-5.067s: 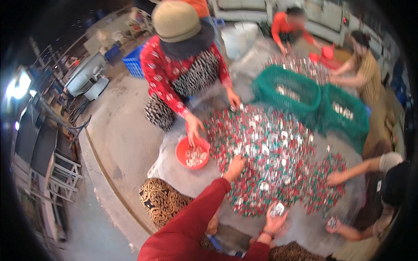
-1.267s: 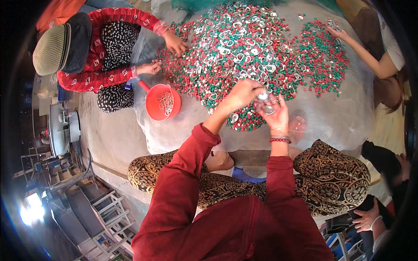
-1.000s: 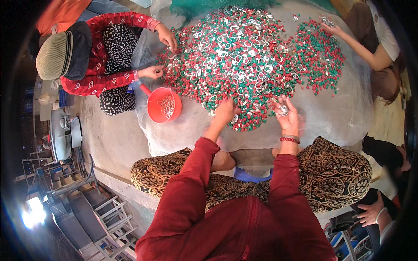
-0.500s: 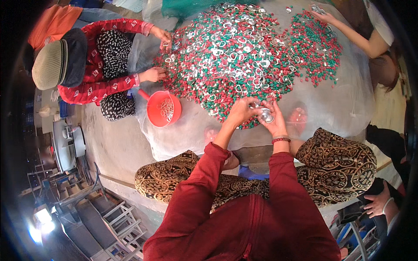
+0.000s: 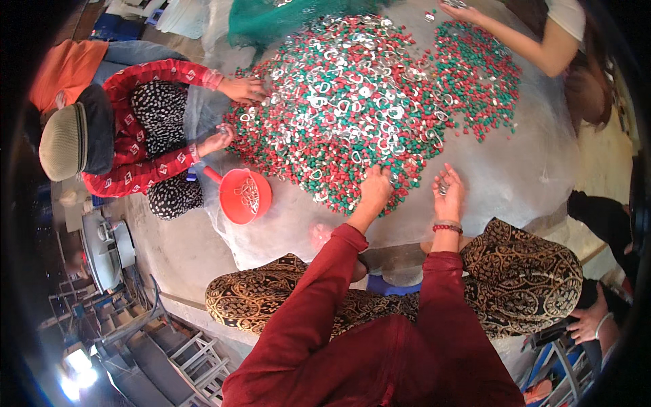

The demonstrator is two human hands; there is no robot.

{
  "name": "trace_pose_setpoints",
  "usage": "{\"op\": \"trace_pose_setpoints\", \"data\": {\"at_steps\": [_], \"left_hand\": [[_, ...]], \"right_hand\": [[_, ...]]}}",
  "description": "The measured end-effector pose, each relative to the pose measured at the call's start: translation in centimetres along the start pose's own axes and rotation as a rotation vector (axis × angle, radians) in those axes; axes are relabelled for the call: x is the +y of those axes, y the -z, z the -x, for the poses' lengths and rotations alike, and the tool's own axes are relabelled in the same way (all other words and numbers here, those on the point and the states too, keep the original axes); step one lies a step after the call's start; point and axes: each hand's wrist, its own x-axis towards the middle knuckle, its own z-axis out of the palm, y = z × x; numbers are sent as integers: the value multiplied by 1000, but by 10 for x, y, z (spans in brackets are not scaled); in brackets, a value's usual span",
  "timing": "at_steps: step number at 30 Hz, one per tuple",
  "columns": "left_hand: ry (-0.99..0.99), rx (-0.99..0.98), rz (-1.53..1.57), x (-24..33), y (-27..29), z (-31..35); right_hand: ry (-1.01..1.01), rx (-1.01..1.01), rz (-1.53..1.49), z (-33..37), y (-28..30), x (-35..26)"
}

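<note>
A broad pile of small red and green pieces (image 5: pixel 291 146) lies before me, with many pale, shiny loop-shaped rings (image 5: pixel 342 106) strewn over it. At the pile's near edge, my left hand (image 5: pixel 377 190) has its fingers curled down among the pieces; a bit of something pale shows by its fingertips, too small to name. To its right, my right hand (image 5: pixel 450 198) is turned palm up, fingers bent around a few small silvery rings (image 5: pixel 443 186). It hovers over the sheet, apart from the pile.
Left of the pile stands a red dipper (image 5: pixel 234 203) with pale rings inside. A co-worker in a red patterned sleeve (image 5: pixel 146 169) has both hands at the pile's left edge. Another person's arm (image 5: pixel 505 41) reaches in at top right. Translucent sheeting (image 5: pixel 502 183) lies beneath; green netting (image 5: pixel 271 20) is behind.
My hands, close together before, have separated. The left has gone down to the pile's near edge, while the right stays raised with silvery rings. The view has shifted slightly.
</note>
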Motion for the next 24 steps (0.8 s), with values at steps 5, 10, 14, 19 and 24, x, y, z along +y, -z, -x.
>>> {"op": "trace_pose_setpoints", "data": {"at_steps": [5,10,14,19,24], "left_hand": [[108,130,234,-4,20,2],[327,153,534,-35,34,-1],[213,223,232,-44,56,-3],[221,157,269,-76,84,-13],[58,-108,706,-23,139,-16]], "right_hand": [[-51,-63,-21,-3,-1,5],[-5,-162,-54,2,-7,2],[-136,-329,-108,8,-15,2],[-251,-441,-12,14,-27,22],[-372,-389,100,37,-47,23]]}}
